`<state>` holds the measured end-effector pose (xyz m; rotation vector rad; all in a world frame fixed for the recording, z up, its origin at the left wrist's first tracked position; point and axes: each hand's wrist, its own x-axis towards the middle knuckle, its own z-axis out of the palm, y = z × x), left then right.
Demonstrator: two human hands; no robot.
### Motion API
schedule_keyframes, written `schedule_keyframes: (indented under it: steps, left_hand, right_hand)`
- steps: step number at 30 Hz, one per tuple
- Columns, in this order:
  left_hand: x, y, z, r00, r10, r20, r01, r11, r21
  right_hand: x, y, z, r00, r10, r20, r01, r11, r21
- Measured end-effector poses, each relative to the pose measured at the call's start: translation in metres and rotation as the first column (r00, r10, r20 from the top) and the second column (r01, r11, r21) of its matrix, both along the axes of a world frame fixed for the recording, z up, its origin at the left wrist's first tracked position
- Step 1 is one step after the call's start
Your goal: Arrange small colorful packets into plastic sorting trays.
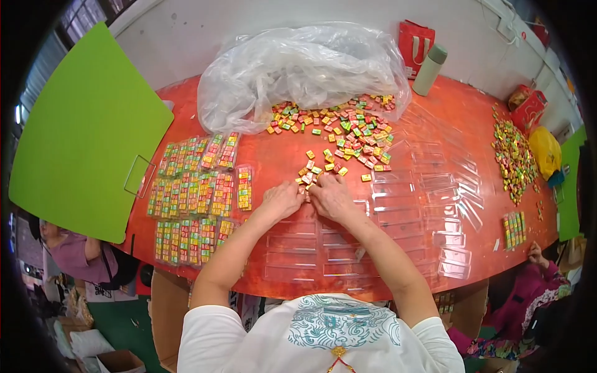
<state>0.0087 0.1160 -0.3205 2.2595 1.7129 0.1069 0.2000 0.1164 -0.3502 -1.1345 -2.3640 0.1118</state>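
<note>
My left hand [283, 199] and my right hand [332, 196] meet at the middle of the red table, fingers curled in and pressed round small wrapped blocks [306, 180]. The blocks look like little candies in yellow, red and green; which ones each hand grips is partly hidden by the fingers. Beyond the hands a loose heap of the same blocks [360, 133] spreads toward the back. Beneath my wrists and to the right lie rows of clear plastic trays [347, 253]. One filled pack [244, 188] lies left of my left hand.
Filled packs [189, 193] stand in rows on the left, beside a tilted green board [81, 143]. A clear plastic bag [298, 65] covers the back. A flask [430, 69] and red bag [415, 46] stand behind. At right are another heap [515, 158] and a co-worker's hand [537, 255].
</note>
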Motion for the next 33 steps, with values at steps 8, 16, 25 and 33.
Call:
schedule_keyframes:
  steps: [8, 16, 25, 33]
  left_hand:
    - [0.001, 0.032, -0.009, 0.999, -0.044, -0.018, 0.046, 0.989, 0.144]
    - [-0.014, 0.025, -0.013, 0.999, 0.021, -0.024, -0.019, 0.998, 0.060]
    - [-0.026, 0.007, 0.004, 0.991, -0.131, 0.022, 0.131, 0.991, 0.017]
    - [-0.024, 0.012, -0.003, 0.985, -0.139, 0.098, 0.143, 0.989, -0.026]
  right_hand:
    - [-0.025, 0.017, 0.008, 0.986, -0.166, 0.027, 0.162, 0.982, 0.100]
    - [-0.001, 0.012, 0.002, 0.930, -0.347, 0.123, 0.336, 0.936, 0.101]
    - [-0.022, -0.009, 0.015, 0.977, -0.123, 0.174, 0.111, 0.991, 0.076]
    - [-0.020, 0.000, 0.012, 0.994, -0.092, 0.057, 0.091, 0.996, 0.019]
